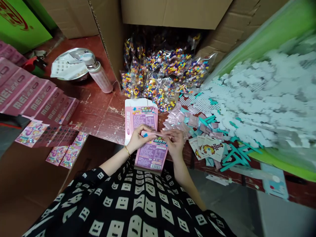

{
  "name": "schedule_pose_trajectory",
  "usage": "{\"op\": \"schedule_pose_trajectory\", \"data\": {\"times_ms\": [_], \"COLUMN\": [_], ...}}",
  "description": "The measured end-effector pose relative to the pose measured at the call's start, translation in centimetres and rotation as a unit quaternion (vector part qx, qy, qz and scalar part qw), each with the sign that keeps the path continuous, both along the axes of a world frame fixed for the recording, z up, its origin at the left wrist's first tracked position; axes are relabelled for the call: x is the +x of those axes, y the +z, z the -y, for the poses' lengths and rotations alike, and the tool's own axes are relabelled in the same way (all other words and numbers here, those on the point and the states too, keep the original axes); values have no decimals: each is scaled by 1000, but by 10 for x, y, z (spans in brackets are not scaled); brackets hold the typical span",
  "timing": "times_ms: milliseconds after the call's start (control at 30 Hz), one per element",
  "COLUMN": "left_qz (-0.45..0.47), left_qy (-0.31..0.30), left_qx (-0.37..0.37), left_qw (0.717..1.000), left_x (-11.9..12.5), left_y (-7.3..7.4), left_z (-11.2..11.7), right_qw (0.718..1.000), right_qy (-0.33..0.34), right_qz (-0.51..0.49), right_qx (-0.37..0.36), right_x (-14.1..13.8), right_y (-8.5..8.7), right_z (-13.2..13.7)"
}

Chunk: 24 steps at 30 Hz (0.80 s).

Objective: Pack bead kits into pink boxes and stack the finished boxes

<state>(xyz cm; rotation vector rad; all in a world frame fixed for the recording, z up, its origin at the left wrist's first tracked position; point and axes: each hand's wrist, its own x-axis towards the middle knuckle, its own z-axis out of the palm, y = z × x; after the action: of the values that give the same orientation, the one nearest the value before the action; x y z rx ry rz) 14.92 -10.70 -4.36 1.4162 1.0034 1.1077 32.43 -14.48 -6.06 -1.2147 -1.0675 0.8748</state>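
Note:
A pink and purple printed box (150, 156) stands in front of my body, its printed panel with a barcode facing up. My left hand (139, 138), with a gold bracelet at the wrist, pinches the box's top edge at the left corner. At the right corner, my right hand (175, 141) is closed on the same edge with bent fingers. Just behind lies a stack of flat pink cartons (144, 118) with white flaps, on the worn red table (98, 115). Small pink packets (176, 118) lie beyond my right hand, near printed picture cards (208, 148).
An open cardboard box at the back holds clear bags of colourful beads (168, 65). Teal sticks (237, 154) and a large bag of white pieces (271, 95) are at right. To the left are a bottle (100, 74), a metal bowl (74, 77) and rows of pink boxes (32, 92).

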Motion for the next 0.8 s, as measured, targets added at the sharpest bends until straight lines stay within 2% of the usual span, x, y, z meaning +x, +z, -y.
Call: {"op": "schedule_pose_trajectory", "data": {"times_ms": [67, 167, 233, 300, 467, 567, 667, 733, 800], "left_qz": [-21, -17, -18, -26, -18, -16, 10, 54, 71], "left_qy": [-28, 8, 22, 8, -13, -4, 58, 137, 175], "left_qx": [-20, -55, -47, -11, 41, 45, 73, 99, 129], "left_qw": [999, 998, 999, 1000, 999, 999, 996, 984, 973], "left_x": [-1, 1, 2, 3, 3, 3, -3, -11, -22], "left_y": [9, 18, 19, 15, 4, 10, 23, 33, 43], "left_z": [-2, -3, -2, 2, 11, 12, 8, 4, 0], "right_qw": [998, 991, 982, 971, 966, 961, 967, 963, 963], "right_qy": [46, 89, 133, 185, 235, 254, 240, 246, 231], "right_qz": [39, 51, 27, 14, 71, 101, 66, 54, 82], "right_qx": [-18, -84, -133, -152, -84, -52, -61, -92, -110], "right_x": [9, 24, 34, 41, 46, 41, 43, 55, 74], "right_y": [9, 19, 24, 27, 28, 27, 28, 30, 34], "right_z": [-1, -5, -8, -10, -6, 6, 23, 35, 46]}}
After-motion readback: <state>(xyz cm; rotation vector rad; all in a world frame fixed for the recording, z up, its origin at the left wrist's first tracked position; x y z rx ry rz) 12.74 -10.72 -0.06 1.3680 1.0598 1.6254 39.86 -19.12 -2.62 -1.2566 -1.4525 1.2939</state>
